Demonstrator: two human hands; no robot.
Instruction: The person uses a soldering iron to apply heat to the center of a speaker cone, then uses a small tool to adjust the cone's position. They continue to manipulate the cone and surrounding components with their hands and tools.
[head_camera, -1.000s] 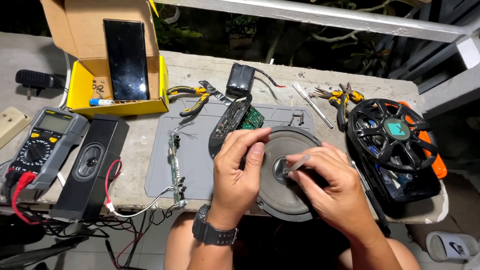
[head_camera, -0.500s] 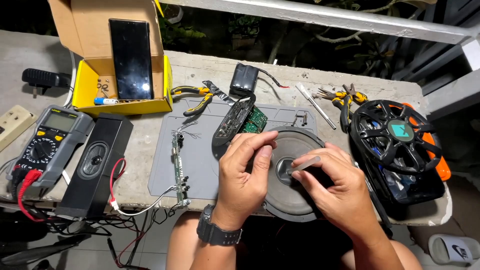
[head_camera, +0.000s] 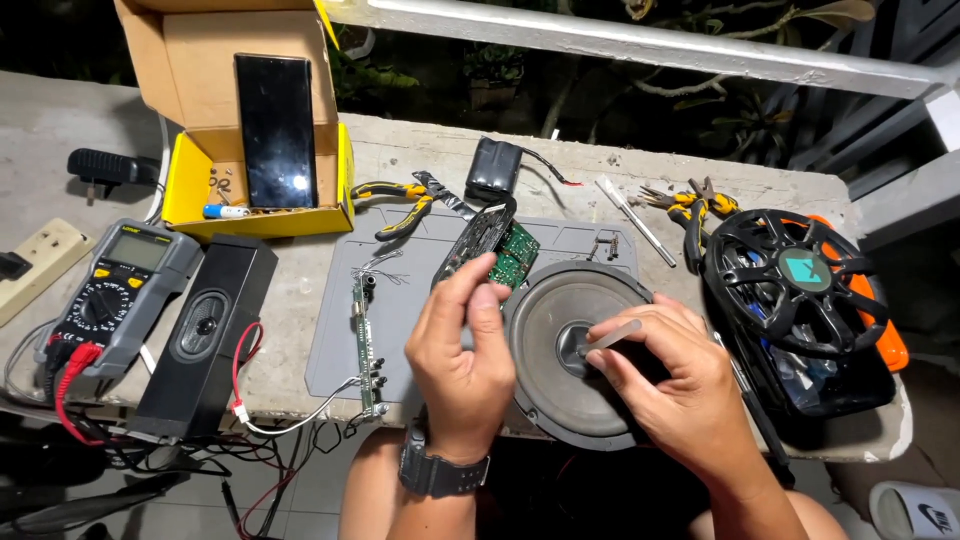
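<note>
A round grey speaker driver (head_camera: 553, 345) lies on a grey work mat (head_camera: 400, 300) at the near edge of the concrete ledge. My right hand (head_camera: 670, 390) rests on its right half and holds a small flat grey stick (head_camera: 612, 335), whose tip is at the cone's centre cap. My left hand (head_camera: 455, 350), with a black watch on the wrist, is at the speaker's left rim. Its thumb and fingers are pinched together, and I see nothing in them. A green circuit board (head_camera: 512, 255) in a black casing lies just behind.
On the left are a multimeter (head_camera: 120, 295) with red leads, a black bar speaker (head_camera: 205, 335) and a yellow box (head_camera: 190, 190) holding a dark phone. Pliers (head_camera: 395, 205), a battery pack (head_camera: 495, 165) and a narrow strip board (head_camera: 362, 340) lie around the mat. A black round grille (head_camera: 790, 280) is on the right.
My left hand has come off the speaker cone and lifted to its left rim with fingers pinched. My right hand keeps the grey stick at the centre cap.
</note>
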